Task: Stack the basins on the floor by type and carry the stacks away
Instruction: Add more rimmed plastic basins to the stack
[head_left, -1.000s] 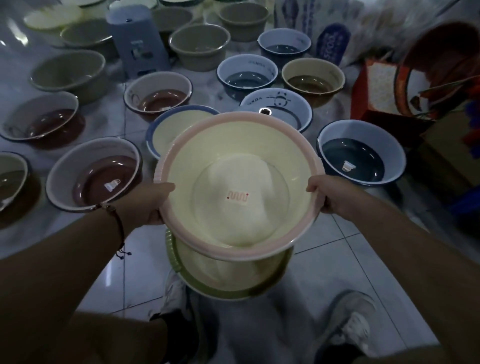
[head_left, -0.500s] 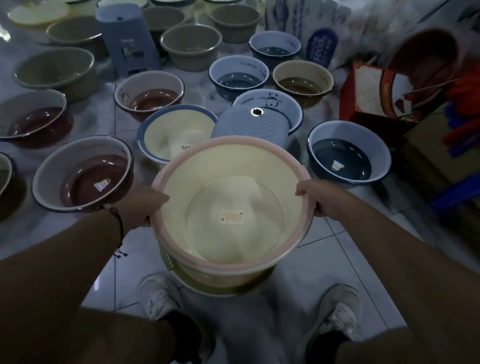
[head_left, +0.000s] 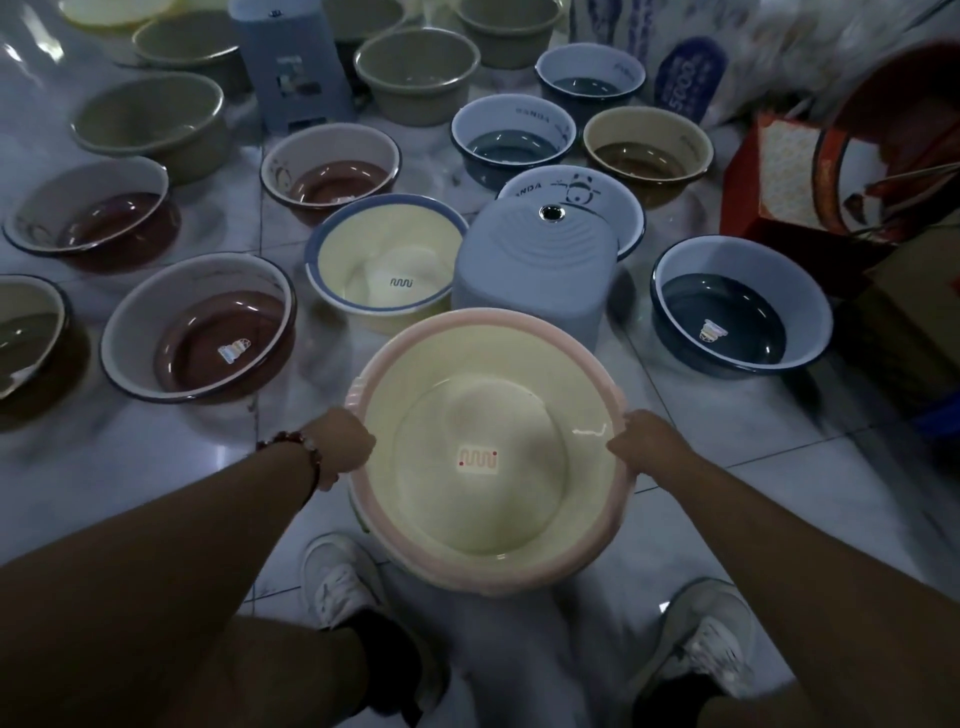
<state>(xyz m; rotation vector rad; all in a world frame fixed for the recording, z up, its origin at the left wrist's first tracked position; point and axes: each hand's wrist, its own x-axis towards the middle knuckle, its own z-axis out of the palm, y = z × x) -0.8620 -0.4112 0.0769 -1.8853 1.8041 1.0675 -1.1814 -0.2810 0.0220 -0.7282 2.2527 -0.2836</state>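
Note:
A cream basin with a pink rim (head_left: 488, 499) sits low between my feet, nested into a green-rimmed cream basin that is almost fully hidden under it. My left hand (head_left: 340, 447) grips its left rim and my right hand (head_left: 641, 449) grips its right rim. Just beyond it stands a cream basin with a blue rim (head_left: 389, 260). Brown-bottomed white basins (head_left: 200, 327) lie to the left, dark blue-bottomed ones (head_left: 737, 306) to the right, and olive ones (head_left: 150, 117) at the back.
A pale blue upturned stool (head_left: 535, 270) stands right behind the held basin, partly over a panda-print basin (head_left: 592, 195). A grey-blue stool (head_left: 293, 62) stands at the back. Red and brown boxes (head_left: 779, 176) crowd the right side. My shoes (head_left: 337, 582) flank the stack.
The pink-rimmed basin has come down onto the green-rimmed one, which now hardly shows. Both hands kept their hold on the rim, and the view has dipped lower.

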